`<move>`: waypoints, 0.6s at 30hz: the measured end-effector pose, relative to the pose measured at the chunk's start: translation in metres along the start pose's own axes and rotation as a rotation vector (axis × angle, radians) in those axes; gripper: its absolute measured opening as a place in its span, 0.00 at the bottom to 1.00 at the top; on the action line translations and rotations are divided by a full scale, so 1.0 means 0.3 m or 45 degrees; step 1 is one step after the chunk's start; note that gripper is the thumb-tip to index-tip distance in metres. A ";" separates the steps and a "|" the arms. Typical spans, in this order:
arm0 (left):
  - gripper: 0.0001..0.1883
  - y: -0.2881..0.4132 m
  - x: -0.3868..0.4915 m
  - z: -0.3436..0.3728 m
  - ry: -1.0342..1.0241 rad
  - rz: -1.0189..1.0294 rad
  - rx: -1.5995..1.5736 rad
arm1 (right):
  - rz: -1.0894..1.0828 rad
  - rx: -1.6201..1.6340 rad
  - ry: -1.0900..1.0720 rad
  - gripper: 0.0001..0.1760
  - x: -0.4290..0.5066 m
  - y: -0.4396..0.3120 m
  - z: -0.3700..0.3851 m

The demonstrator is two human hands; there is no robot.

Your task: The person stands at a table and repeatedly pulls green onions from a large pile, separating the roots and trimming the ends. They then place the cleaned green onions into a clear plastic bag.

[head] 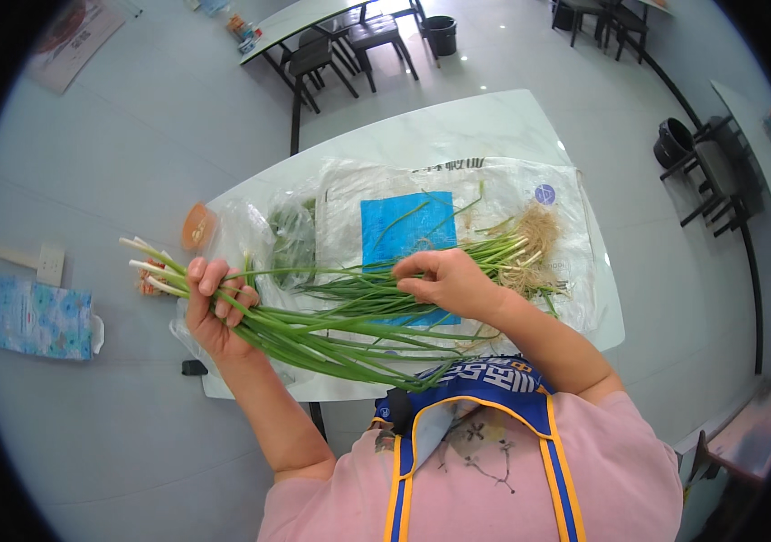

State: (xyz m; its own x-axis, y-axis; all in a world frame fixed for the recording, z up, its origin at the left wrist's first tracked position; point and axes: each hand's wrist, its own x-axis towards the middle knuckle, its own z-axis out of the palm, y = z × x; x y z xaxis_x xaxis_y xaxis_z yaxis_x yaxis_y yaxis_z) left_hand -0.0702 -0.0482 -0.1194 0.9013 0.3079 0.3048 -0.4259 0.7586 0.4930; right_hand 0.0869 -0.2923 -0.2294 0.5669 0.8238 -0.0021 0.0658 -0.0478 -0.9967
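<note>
My left hand (217, 311) grips a bunch of scallions (331, 332), raised over the table's left part. Their trimmed white ends point left, and the long green leaves trail right towards my apron. My right hand (453, 284) hovers with curled fingers over a pile of scallions (494, 256). One leaf from the held bunch runs up to its fingertips; whether they pinch it I cannot tell. Stringy roots (536, 234) are still on the pile's right end. Beneath lies a white woven sack (514, 183) with a blue printed panel (409, 210). Loose leaves are scattered on it.
Left of the sack, a clear plastic bag (290, 234) holds greens. An orange bowl (197, 227) with pale pieces stands at the left edge of the white table (487, 129). Beyond are black chairs (311, 61) and a bin (441, 35). A tissue pack (40, 318) hangs on the left.
</note>
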 end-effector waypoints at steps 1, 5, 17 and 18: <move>0.08 0.004 -0.002 -0.005 -0.014 -0.007 -0.003 | 0.024 0.041 -0.011 0.12 0.005 0.023 0.007; 0.08 0.023 -0.005 -0.032 -0.055 -0.052 -0.010 | 0.068 0.249 0.057 0.11 -0.004 0.076 0.032; 0.07 0.105 -0.015 -0.097 -0.021 -0.199 -0.068 | 0.213 0.352 0.065 0.12 -0.049 0.055 0.183; 0.07 0.110 -0.017 -0.106 -0.007 -0.213 -0.058 | 0.178 0.188 0.102 0.09 -0.054 0.060 0.195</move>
State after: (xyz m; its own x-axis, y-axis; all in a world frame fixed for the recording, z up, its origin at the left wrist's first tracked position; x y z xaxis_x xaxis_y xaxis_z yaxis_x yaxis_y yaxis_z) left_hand -0.0863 -0.0065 -0.1304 0.9588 0.1719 0.2262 -0.2656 0.8245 0.4996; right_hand 0.0310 -0.2734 -0.2521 0.6256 0.7673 -0.1409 -0.1361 -0.0705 -0.9882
